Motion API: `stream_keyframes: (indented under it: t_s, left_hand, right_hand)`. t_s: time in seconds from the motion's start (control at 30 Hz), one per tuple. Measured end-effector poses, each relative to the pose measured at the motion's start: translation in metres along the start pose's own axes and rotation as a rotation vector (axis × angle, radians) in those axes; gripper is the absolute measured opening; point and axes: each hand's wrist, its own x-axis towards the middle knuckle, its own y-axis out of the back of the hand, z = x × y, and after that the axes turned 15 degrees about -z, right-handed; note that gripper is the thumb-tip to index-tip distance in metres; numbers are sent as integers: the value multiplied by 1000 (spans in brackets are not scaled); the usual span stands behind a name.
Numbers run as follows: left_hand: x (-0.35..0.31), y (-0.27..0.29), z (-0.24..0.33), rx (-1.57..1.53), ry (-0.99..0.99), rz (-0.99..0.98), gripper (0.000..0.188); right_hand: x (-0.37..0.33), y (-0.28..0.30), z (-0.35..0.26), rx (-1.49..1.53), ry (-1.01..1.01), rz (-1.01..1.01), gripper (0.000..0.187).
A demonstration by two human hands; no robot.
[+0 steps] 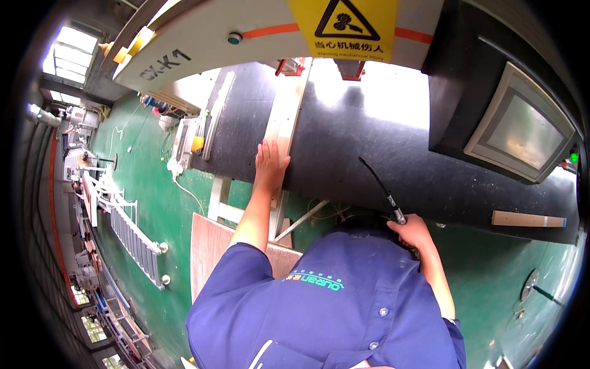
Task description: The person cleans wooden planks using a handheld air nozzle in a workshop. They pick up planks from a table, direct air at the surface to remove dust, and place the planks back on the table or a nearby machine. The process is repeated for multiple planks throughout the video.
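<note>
Resting open and flat, the left hand (270,166) is touching a pale board (286,111); the right hand (413,233) is gripping a black-nozzled tool (391,200)

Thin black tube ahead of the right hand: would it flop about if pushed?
Probably not much: the black tube holds a smooth curve beyond the right hand. Its slimness suggests it may flex toward the tip. It is likely light, too, being so narrow.

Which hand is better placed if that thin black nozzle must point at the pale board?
Probably the right: the right hand grips the black nozzle by its metal end, while the left hand lies on the pale board.
</note>
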Motion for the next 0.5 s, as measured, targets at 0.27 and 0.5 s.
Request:
stream_keyframes:
  t_s: [0.27,0.5]
  left_hand:
    - [2,5,1,-14,6,-45,79]
    - [-1,5,1,-38,0,-21,78]
  right_hand:
    - [-1,4,2,-1,8,14,40]
    - [-5,5,-7,10,11,17,40]
